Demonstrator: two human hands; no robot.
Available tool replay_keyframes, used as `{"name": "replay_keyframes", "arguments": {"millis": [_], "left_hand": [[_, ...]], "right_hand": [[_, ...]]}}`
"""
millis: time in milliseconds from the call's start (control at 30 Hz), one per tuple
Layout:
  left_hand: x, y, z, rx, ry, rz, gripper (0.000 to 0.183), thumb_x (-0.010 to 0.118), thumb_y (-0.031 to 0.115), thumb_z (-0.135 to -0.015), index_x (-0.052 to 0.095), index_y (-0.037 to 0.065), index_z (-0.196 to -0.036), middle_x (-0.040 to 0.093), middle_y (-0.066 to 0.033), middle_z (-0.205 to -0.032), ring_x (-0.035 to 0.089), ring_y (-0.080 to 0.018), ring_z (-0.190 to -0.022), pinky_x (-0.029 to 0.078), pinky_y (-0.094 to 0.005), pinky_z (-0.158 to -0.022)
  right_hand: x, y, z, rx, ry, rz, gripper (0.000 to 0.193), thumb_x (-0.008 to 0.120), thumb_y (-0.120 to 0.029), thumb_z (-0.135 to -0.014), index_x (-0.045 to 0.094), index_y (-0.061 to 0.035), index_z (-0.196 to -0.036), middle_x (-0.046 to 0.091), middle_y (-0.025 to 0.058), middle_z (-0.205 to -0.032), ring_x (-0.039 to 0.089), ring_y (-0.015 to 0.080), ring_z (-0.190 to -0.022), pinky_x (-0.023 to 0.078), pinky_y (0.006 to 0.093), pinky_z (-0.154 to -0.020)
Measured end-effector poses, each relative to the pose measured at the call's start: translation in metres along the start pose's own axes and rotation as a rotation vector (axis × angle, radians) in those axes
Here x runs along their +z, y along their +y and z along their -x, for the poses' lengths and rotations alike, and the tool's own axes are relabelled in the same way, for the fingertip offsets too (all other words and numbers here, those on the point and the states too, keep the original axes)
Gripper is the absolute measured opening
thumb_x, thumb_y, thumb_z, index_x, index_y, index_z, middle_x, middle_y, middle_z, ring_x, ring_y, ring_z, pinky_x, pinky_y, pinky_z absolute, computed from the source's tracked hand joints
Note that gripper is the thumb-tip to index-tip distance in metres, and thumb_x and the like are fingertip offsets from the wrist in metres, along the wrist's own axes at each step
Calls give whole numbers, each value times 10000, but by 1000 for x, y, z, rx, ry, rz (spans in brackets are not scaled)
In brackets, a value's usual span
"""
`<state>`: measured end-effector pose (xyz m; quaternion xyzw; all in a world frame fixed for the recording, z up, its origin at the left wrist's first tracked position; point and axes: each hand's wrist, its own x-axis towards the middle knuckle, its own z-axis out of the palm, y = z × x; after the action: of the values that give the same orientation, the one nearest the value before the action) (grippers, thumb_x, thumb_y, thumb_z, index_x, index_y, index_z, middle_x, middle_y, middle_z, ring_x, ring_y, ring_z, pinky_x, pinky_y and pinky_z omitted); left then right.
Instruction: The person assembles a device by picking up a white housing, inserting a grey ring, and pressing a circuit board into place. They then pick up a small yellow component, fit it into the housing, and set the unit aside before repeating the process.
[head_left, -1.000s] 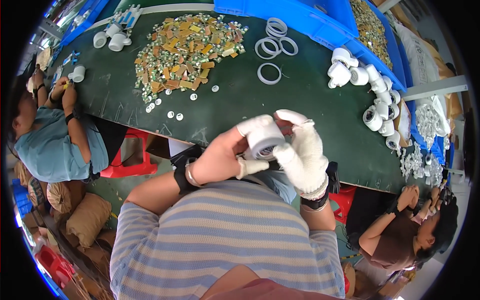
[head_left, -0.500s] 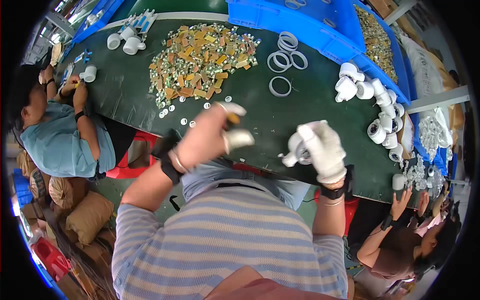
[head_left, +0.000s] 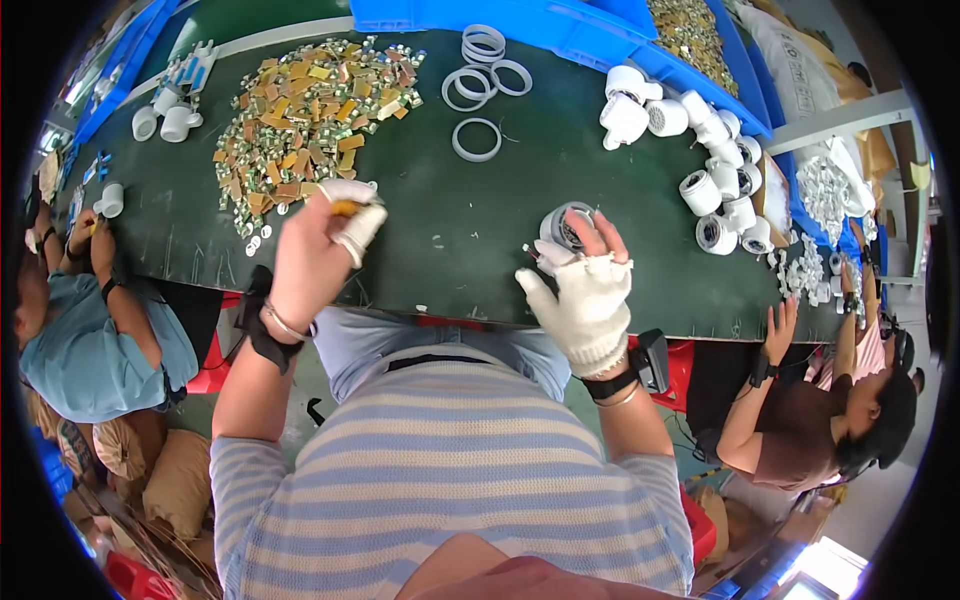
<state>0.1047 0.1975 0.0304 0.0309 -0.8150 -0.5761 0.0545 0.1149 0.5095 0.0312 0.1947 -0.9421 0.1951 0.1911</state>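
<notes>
My left hand (head_left: 312,255) is beside the near right edge of the parts pile, with white covers on thumb and forefinger. The two curl toward each other, and a bit of yellow shows between them; what their tips hold is too small to name. My right hand (head_left: 585,300) wears a white glove with bare fingertips. Its fingers are spread, with the fingertips over the near right rim of a round white housing (head_left: 566,228) and the thumb off to the left. The housing rests on the green table (head_left: 420,270), partly hidden by those fingers.
A large heap of small tan and green boards (head_left: 310,120) lies left. Grey-white rings (head_left: 476,140) are at the centre back. Several white housings (head_left: 710,185) are grouped right, beside a blue bin (head_left: 600,40). Co-workers sit at both sides; one co-worker's hand (head_left: 780,330) is at the right.
The view has shifted, so the table's things appear farther left. My left thumb and forefinger have come closer together. My right fingers have spread from their earlier grip around the housing.
</notes>
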Motion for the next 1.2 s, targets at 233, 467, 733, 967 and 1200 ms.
{"name": "replay_keyframes", "arguments": {"millis": [233, 467, 733, 967, 1200], "left_hand": [[46, 12, 23, -132, -395, 244, 376, 606, 86, -1056, 621, 106, -1431, 672, 7, -1031, 616, -55, -761, 478, -209, -650], [49, 23, 41, -223, -528, 340, 297, 718, 23, -983, 604, 45, -1257, 684, -40, -1068, 678, -106, -864, 574, -271, -790], [41, 29, 48, -151, -560, 373, 256, 705, 43, -1001, 641, 20, -1248, 755, -77, -1077, 712, -123, -955, 564, -280, -857], [47, 25, 53, -84, -544, 288, 235, 702, 52, -1007, 640, 12, -1231, 757, -71, -1046, 707, -110, -944, 558, -277, -838], [46, 17, 55, -151, -493, 383, 221, 713, 63, -1004, 649, 17, -1211, 756, -61, -1043, 692, -100, -942, 551, -272, -826]], "right_hand": [[-7, 3, -9, -76, 23, -275, 160, 802, -109, -835, 726, -128, -974, 727, 94, -1039, 649, 333, -1108, 430, 538, -1097], [-8, -12, -27, -94, -288, -793, 122, 795, -38, -823, 706, -66, -901, 636, 72, -793, 648, 257, -803, 503, 367, -749], [-13, -17, -30, -163, -361, -747, 153, 808, -28, -754, 700, -81, -848, 622, 66, -767, 623, 233, -747, 482, 341, -678], [-8, -14, -28, -116, -351, -771, 158, 811, -34, -743, 707, -96, -845, 620, 59, -769, 623, 232, -757, 479, 352, -689], [-9, -16, -31, -231, -261, -618, 185, 847, -75, -744, 734, -113, -886, 669, 58, -812, 666, 288, -836, 501, 401, -745]]}}
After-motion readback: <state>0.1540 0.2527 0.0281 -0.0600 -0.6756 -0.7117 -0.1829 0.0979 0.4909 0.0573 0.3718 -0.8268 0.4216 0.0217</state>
